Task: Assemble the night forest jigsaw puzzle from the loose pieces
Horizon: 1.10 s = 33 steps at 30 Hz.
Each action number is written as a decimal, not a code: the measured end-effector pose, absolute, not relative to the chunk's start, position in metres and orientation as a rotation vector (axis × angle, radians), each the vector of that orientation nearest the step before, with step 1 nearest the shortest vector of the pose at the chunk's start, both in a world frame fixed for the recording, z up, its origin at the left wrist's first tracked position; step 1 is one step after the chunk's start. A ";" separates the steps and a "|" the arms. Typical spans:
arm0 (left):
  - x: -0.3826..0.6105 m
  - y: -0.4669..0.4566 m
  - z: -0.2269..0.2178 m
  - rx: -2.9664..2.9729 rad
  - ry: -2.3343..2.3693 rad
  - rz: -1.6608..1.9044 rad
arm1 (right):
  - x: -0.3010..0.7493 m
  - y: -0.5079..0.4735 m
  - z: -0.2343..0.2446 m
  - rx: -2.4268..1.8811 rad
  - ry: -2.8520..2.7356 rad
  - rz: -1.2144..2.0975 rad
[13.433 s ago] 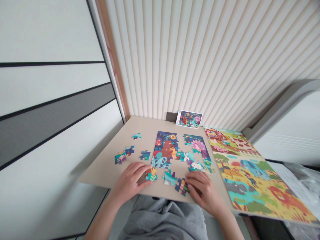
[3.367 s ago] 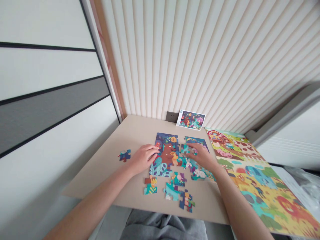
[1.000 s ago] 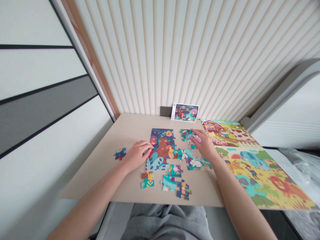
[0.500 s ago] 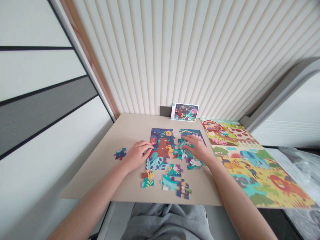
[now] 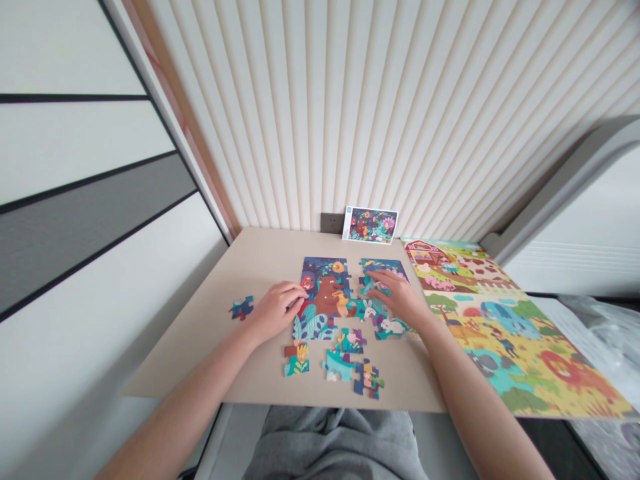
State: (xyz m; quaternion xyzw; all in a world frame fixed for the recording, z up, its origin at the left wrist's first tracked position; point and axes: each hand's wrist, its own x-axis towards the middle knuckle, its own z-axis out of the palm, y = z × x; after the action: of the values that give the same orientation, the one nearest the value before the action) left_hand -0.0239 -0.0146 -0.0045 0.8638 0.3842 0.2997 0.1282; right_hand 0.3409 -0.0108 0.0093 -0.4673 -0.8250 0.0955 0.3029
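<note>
A partly joined forest-animal jigsaw (image 5: 326, 293) lies in the middle of the beige table (image 5: 240, 267). My left hand (image 5: 275, 311) rests against its left edge, fingers curled loosely and pressing on the pieces. My right hand (image 5: 395, 297) lies flat on the jigsaw's right block (image 5: 383, 267), fingers stretched out over the pieces there. Several loose pieces sit near the front edge: an orange-flower piece (image 5: 297, 358), a teal piece (image 5: 338, 365) and a dark multicolour piece (image 5: 368, 380). One more loose piece (image 5: 242, 308) lies apart at the left.
A small reference picture card (image 5: 370, 225) leans on the ribbed wall beside a wall socket (image 5: 331, 222). A large finished farm-animal puzzle (image 5: 505, 327) covers the table's right side and overhangs its front edge. My grey-clad lap (image 5: 335, 443) shows below.
My right hand has come back from the far right corner of the jigsaw and settled flat on its right block. My left hand has stayed at the left edge.
</note>
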 end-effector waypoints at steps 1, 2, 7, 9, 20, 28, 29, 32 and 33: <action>-0.024 -0.015 -0.004 2.511 1.118 0.872 | 0.342 -0.011 0.009 -1.246 -2.188 0.248; -0.024 -0.015 -0.004 2.509 1.117 0.872 | 0.342 -0.011 0.009 -1.253 -2.189 0.246; -0.024 -0.014 -0.004 2.505 1.116 0.853 | 0.348 -0.009 0.006 -1.243 -2.222 0.270; -0.024 -0.014 -0.004 2.507 1.118 0.849 | 0.350 -0.008 0.004 -1.243 -2.228 0.276; -0.025 -0.015 -0.005 2.511 1.106 0.863 | 0.351 -0.005 -0.003 -1.253 -2.254 0.321; -0.025 -0.015 -0.005 2.529 1.100 0.856 | 0.349 -0.007 -0.001 -1.251 -2.260 0.312; -0.025 -0.015 -0.005 2.527 1.103 0.854 | 0.349 -0.007 -0.001 -1.250 -2.261 0.311; -0.025 -0.015 -0.004 2.518 1.098 0.857 | 0.348 -0.008 0.000 -1.250 -2.261 0.298; -0.024 -0.015 -0.004 2.515 1.093 0.863 | 0.349 -0.008 -0.001 -1.252 -2.260 0.292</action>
State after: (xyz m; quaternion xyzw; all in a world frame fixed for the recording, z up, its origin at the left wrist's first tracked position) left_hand -0.0244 -0.0153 -0.0041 0.8671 0.3767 0.2975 0.1329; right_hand 0.3488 -0.0076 -0.0005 -0.4641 -0.8376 0.1083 0.2671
